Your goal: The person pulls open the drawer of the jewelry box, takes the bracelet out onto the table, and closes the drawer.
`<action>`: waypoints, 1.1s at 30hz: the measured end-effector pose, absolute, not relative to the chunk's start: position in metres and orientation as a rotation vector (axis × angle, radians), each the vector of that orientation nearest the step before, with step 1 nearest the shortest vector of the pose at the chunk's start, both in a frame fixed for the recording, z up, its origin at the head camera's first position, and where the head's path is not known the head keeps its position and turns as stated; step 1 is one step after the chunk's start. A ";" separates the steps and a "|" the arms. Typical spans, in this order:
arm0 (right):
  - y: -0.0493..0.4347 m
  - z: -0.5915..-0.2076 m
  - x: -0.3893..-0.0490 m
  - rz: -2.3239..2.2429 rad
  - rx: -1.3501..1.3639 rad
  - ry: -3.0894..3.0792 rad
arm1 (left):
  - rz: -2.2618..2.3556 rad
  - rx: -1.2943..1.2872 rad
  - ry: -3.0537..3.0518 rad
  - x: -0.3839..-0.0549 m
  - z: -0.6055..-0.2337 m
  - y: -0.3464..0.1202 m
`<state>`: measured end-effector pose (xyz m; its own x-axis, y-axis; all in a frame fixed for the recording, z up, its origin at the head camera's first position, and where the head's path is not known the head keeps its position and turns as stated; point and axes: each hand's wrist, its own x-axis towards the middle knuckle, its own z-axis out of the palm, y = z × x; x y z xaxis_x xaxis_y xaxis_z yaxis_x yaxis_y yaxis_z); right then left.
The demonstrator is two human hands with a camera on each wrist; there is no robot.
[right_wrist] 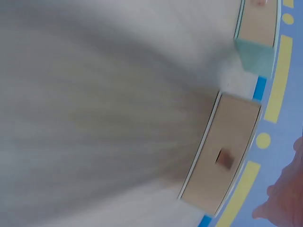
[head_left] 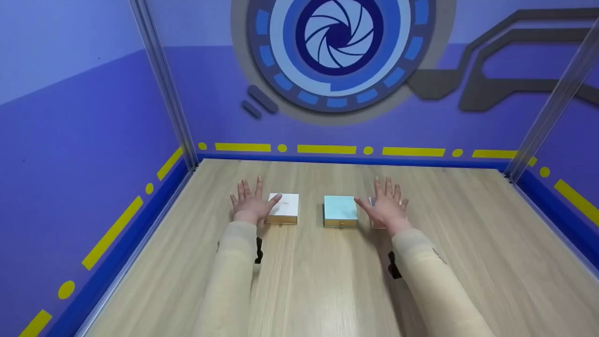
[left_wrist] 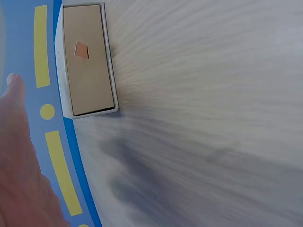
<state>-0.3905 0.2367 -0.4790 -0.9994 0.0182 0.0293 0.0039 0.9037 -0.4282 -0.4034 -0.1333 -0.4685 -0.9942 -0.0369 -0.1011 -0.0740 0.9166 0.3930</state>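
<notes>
My left hand [head_left: 249, 206] is spread with straight fingers beside a white drawer box [head_left: 285, 206], its thumb overlapping the box's top in the head view. The left wrist view shows that box's tan drawer front [left_wrist: 90, 80] with a small pull tab [left_wrist: 81, 49], shut in its sleeve. My right hand [head_left: 386, 209], fingers also spread, is over another box, which it mostly hides in the head view. That box's tan front [right_wrist: 220, 156] and tab show in the right wrist view. Between the hands sits a light teal drawer box [head_left: 340, 208], near the right thumb.
The boxes stand in a row on a pale wood table [head_left: 318, 281]. A blue-purple wall [head_left: 206, 93] with yellow markings rises behind it, with side walls at left and right. Metal posts [head_left: 164, 84] stand at the back corners.
</notes>
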 end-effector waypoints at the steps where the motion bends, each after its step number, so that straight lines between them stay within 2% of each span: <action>1: 0.234 -0.478 -0.390 0.691 -0.013 -3.037 | 0.678 -0.090 2.976 -0.403 -0.469 -0.134; 18: 0.176 -0.474 -0.391 0.989 0.057 -2.969 | 1.324 -0.160 2.710 -0.407 -0.481 -0.130; 33: 0.112 -0.476 -0.380 1.374 0.153 -2.717 | 1.595 -0.233 2.594 -0.412 -0.496 -0.127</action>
